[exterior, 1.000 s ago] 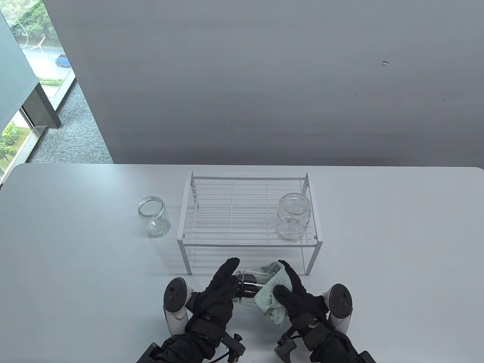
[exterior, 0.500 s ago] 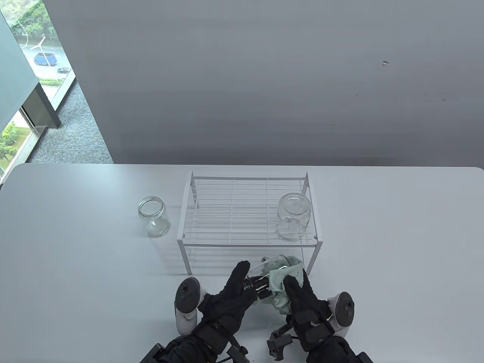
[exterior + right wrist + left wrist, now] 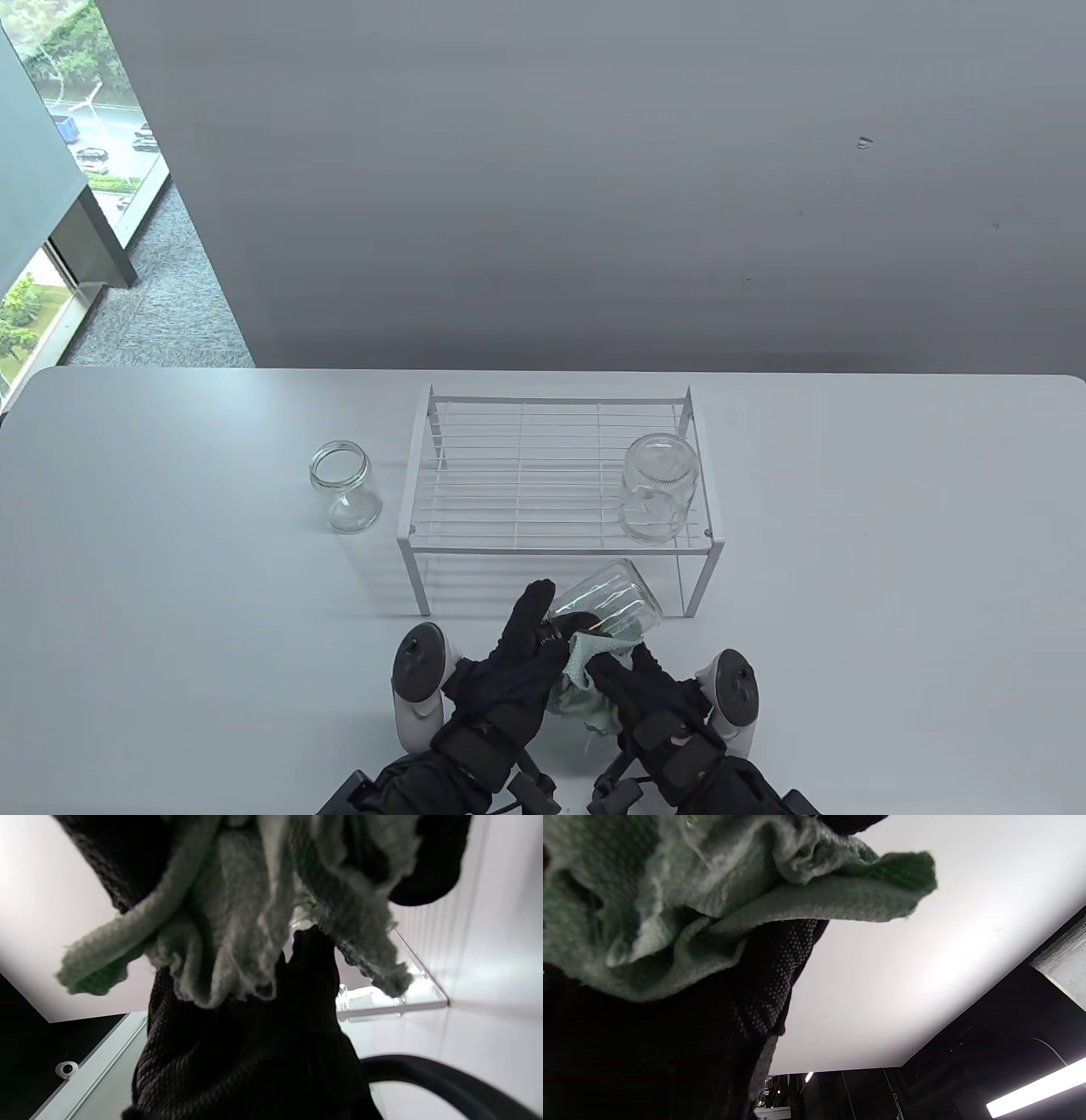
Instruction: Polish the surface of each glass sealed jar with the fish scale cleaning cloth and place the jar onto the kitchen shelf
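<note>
My left hand [image 3: 543, 624] grips a clear glass jar [image 3: 612, 601] by its mouth end, holding it tilted just above the table, base toward the shelf. My right hand [image 3: 615, 671] pinches the pale green cleaning cloth [image 3: 581, 683] against the jar's neck, beside the left fingers. The cloth hangs bunched below both hands; it fills the left wrist view [image 3: 712, 891] and the right wrist view [image 3: 254, 921], where part of the glass jar [image 3: 390, 1001] shows behind it. The white wire shelf [image 3: 509, 475] stands right behind the hands, with a second jar [image 3: 660, 488] upright at its right end.
A third open jar [image 3: 344, 486] stands on the white table [image 3: 848, 594] left of the shelf. The shelf's front legs are close to the held jar's base. A grey wall rises behind the table, and a window is at far left.
The right hand has slid the cloth from the jar's base end back toward the mouth, baring the glass body. Both hands shifted slightly right, and the jar's base now points more toward the shelf.
</note>
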{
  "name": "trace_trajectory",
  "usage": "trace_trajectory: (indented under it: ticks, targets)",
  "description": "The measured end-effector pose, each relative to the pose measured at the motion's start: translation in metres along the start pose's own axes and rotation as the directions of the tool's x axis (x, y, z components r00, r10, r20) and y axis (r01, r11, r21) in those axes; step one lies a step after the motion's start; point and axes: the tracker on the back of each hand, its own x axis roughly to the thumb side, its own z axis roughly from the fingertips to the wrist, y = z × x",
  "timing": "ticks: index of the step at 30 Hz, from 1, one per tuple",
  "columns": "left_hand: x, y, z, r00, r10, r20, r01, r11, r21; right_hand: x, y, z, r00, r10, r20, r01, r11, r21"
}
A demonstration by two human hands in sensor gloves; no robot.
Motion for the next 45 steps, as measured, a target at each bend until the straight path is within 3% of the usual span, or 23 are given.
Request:
trace_trajectory:
  ticks: [5, 8, 11, 15, 16, 18, 19, 20, 22, 24, 25, 26, 29, 31, 32, 35, 38, 40, 42, 45]
  targets:
    - [-0.001, 0.001, 0.001, 0.999, 0.022, -0.031, -0.022, 1.0, -0.001, 0.008, -0.015, 0.0, 0.997, 0.0, 0.072, 0.008, 0.993, -0.118]
    - [0.0, 0.004, 0.002, 1.0, 0.014, -0.028, -0.013, 1.0, 0.01, 0.015, -0.022, -0.003, 0.992, 0.049, 0.118, -0.034, 0.992, -0.123]
    - [0.002, 0.007, 0.003, 0.999, -0.019, -0.034, 0.02, 1.0, 0.015, 0.027, -0.025, -0.002, 0.967, 0.186, 0.175, -0.172, 0.981, -0.095]
    - [0.003, 0.009, 0.004, 0.994, -0.104, -0.039, 0.105, 0.993, 0.044, 0.043, -0.021, -0.001, 0.845, 0.444, 0.299, -0.437, 0.895, -0.093]
    - [0.003, 0.01, 0.004, 0.992, -0.121, -0.041, 0.123, 0.991, 0.049, 0.046, -0.019, -0.001, 0.797, 0.505, 0.332, -0.505, 0.858, -0.092]
    - [0.003, 0.01, 0.004, 0.985, -0.164, -0.056, 0.167, 0.984, 0.054, 0.054, -0.007, 0.0, 0.609, 0.656, 0.445, -0.706, 0.705, -0.074]
    - [0.002, 0.01, 0.004, 0.978, -0.202, -0.053, 0.205, 0.978, 0.047, 0.055, -0.004, 0.0, 0.547, 0.697, 0.465, -0.761, 0.645, -0.07]
    - [0.003, 0.009, 0.004, 0.967, -0.249, -0.046, 0.251, 0.967, 0.037, 0.057, 0.003, 0.002, 0.436, 0.751, 0.497, -0.843, 0.534, -0.067]
    - [0.004, 0.008, 0.003, 0.948, -0.316, -0.031, 0.317, 0.948, 0.027, 0.057, 0.012, 0.003, 0.289, 0.81, 0.51, -0.926, 0.371, -0.065]
    - [0.007, 0.005, 0.002, 0.923, -0.386, 0.009, 0.386, 0.923, 0.0, 0.057, 0.017, 0.003, 0.222, 0.816, 0.533, -0.953, 0.296, -0.057]
    - [0.008, 0.003, 0.002, 0.905, -0.423, 0.039, 0.424, 0.906, -0.017, 0.056, 0.019, 0.003, 0.22, 0.811, 0.543, -0.956, 0.289, -0.044]
    - [0.01, 0.0, 0.001, 0.892, -0.447, 0.063, 0.45, 0.892, -0.036, 0.055, 0.02, 0.003, 0.231, 0.807, 0.544, -0.956, 0.293, -0.029]
    - [0.013, -0.004, 0.002, 0.848, -0.522, 0.093, 0.527, 0.849, -0.039, 0.049, 0.014, 0.0, 0.417, 0.777, 0.471, -0.896, 0.439, 0.07]
    - [0.01, -0.001, 0.002, 0.89, -0.451, 0.066, 0.453, 0.891, -0.031, 0.048, 0.007, -0.003, 0.51, 0.746, 0.428, -0.844, 0.531, 0.079]
    - [0.01, 0.001, 0.002, 0.903, -0.427, 0.056, 0.428, 0.903, -0.02, 0.048, 0.005, -0.004, 0.529, 0.738, 0.418, -0.831, 0.55, 0.082]
    - [0.008, 0.008, 0.003, 0.935, -0.352, 0.037, 0.352, 0.936, 0.01, 0.044, -0.007, -0.007, 0.697, 0.642, 0.32, -0.695, 0.714, 0.081]
    - [0.007, 0.014, 0.004, 0.961, -0.274, 0.033, 0.272, 0.962, 0.033, 0.038, -0.018, -0.009, 0.84, 0.498, 0.213, -0.522, 0.85, 0.07]
    - [0.006, 0.015, 0.005, 0.975, -0.219, 0.031, 0.218, 0.975, 0.04, 0.029, -0.022, -0.008, 0.938, 0.328, 0.108, -0.338, 0.938, 0.082]
    - [0.003, 0.016, 0.006, 0.986, -0.162, 0.025, 0.16, 0.985, 0.059, 0.021, -0.023, -0.007, 0.989, 0.144, 0.043, -0.147, 0.985, 0.095]
    - [-0.002, 0.018, 0.008, 1.0, 0.008, 0.012, -0.009, 0.993, 0.116, 0.013, -0.018, -0.005, 0.998, -0.063, 0.014, 0.061, 0.993, 0.1]
